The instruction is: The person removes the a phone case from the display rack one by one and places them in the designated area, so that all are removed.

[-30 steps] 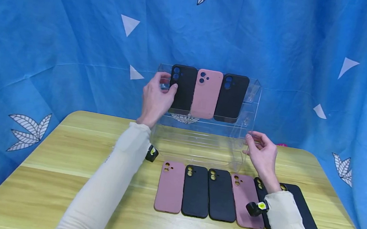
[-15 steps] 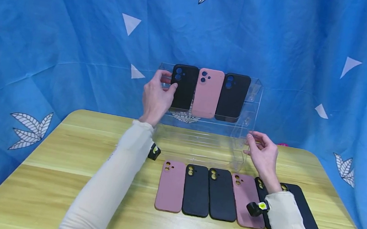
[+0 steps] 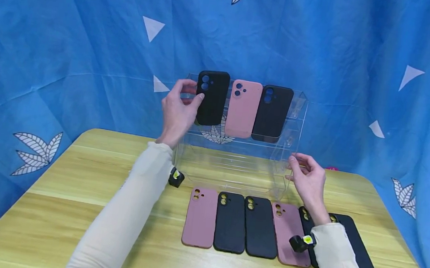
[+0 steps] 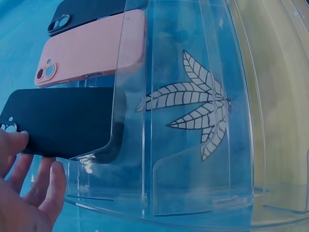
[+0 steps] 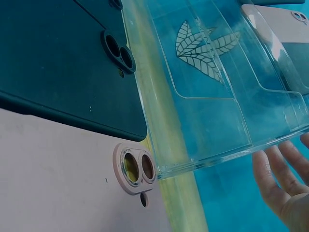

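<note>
My left hand (image 3: 180, 110) pinches a black phone case (image 3: 212, 101) by its left edge, thumb on the back face near the camera holes. The case is upright at the top tier of a clear acrylic display stand (image 3: 232, 160); in the left wrist view its lower end overlaps the tier's clear lip. Beside it on that tier lean a pink phone case (image 3: 243, 110) and a second black case (image 3: 273, 114). My right hand (image 3: 308, 181) is at the stand's right side, and in the right wrist view its fingertips (image 5: 260, 162) are right at the clear side edge, fingers loosely extended.
In front of the stand, a row of pink and black phone cases (image 3: 230, 223) lies face down on the wooden table (image 3: 74, 198). The right forearm passes over the row's right end. A blue patterned cloth (image 3: 90, 51) hangs behind.
My left hand has raised the black case slightly and shifted it left, widening the gap to the pink case. The right hand has stayed at the stand's side.
</note>
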Demonstrator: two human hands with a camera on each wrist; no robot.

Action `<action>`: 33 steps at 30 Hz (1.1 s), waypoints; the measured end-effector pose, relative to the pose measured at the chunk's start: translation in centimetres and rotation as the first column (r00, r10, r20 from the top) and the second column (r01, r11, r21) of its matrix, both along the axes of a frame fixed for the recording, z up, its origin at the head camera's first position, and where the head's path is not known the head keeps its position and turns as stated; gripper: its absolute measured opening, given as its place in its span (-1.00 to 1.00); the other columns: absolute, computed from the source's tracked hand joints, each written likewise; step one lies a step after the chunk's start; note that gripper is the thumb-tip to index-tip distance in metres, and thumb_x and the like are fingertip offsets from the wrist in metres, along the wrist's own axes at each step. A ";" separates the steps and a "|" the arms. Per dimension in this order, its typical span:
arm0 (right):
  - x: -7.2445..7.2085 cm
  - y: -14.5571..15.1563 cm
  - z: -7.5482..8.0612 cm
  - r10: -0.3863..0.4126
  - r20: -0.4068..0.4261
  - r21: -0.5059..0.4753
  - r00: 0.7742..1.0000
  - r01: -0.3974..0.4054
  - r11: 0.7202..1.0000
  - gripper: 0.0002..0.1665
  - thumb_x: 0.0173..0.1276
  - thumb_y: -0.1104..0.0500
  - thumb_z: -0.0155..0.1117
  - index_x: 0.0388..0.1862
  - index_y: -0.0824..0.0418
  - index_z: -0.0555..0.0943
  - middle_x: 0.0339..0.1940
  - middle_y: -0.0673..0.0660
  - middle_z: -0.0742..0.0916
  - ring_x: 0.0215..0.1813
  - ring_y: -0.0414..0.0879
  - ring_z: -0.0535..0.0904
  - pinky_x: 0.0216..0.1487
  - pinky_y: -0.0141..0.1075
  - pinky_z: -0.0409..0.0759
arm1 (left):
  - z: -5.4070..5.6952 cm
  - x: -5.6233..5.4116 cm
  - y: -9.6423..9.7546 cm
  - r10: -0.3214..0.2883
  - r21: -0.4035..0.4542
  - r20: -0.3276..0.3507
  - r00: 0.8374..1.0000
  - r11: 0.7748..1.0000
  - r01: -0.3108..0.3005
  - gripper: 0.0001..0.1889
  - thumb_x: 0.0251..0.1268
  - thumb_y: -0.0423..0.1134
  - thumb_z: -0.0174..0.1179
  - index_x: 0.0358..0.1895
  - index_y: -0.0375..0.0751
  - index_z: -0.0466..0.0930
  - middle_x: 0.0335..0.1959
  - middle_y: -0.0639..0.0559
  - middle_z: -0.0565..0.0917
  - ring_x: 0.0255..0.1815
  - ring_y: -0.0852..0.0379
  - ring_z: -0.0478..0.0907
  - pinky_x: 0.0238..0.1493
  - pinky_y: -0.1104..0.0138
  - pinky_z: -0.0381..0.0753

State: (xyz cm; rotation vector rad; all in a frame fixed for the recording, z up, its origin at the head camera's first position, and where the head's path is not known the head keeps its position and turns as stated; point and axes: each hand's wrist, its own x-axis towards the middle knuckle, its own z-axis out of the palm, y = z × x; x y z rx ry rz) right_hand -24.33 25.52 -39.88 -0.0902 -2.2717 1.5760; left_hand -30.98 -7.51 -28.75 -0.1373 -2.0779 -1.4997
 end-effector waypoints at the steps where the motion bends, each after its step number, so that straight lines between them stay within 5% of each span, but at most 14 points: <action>1: 0.0 0.0 0.0 0.004 -0.003 0.001 1.000 -0.004 1.000 -0.48 0.56 -0.02 0.20 0.29 0.32 0.56 -0.10 -0.18 0.69 -0.23 -0.42 0.69 -0.29 -0.44 0.76 | 0.0 0.0 -0.1 -0.005 0.012 -0.008 1.000 1.000 0.005 -0.68 0.41 -0.20 0.33 0.16 -0.12 0.59 0.02 -0.09 0.72 -0.05 -0.04 0.73 0.11 0.22 0.73; 12: 0.0 -0.2 0.0 0.009 0.010 0.011 1.000 -0.009 1.000 -0.45 0.56 -0.05 0.19 0.29 0.33 0.56 -0.07 -0.10 0.69 -0.21 -0.38 0.70 -0.27 -0.44 0.76 | 0.1 0.3 -0.7 -0.106 0.150 -0.096 0.990 0.981 0.119 -0.66 0.43 -0.16 0.31 0.17 -0.12 0.53 0.06 -0.11 0.64 0.01 -0.02 0.66 0.12 0.24 0.70; 22: -0.2 -0.1 -0.4 0.010 0.020 0.002 1.000 -0.010 1.000 -0.48 0.57 -0.02 0.18 0.32 0.29 0.54 -0.05 -0.08 0.69 -0.20 -0.41 0.69 -0.26 -0.43 0.76 | 0.2 1.2 -0.8 -0.248 0.130 -0.158 0.956 0.954 0.270 -0.65 0.46 -0.26 0.26 0.19 -0.22 0.42 -0.04 -0.23 0.74 -0.05 0.10 0.69 0.07 0.24 0.70; 33: -0.1 -0.4 -0.6 0.013 0.001 0.004 1.000 -0.013 1.000 -0.49 0.58 -0.01 0.18 0.31 0.30 0.55 0.08 0.16 0.71 -0.20 -0.41 0.68 -0.27 -0.44 0.76 | -1.2 3.3 -1.5 -0.314 0.155 -0.140 0.939 0.930 0.334 -0.63 0.42 -0.32 0.29 0.23 -0.20 0.48 -0.10 -0.24 0.74 -0.17 0.26 0.73 0.00 0.40 0.71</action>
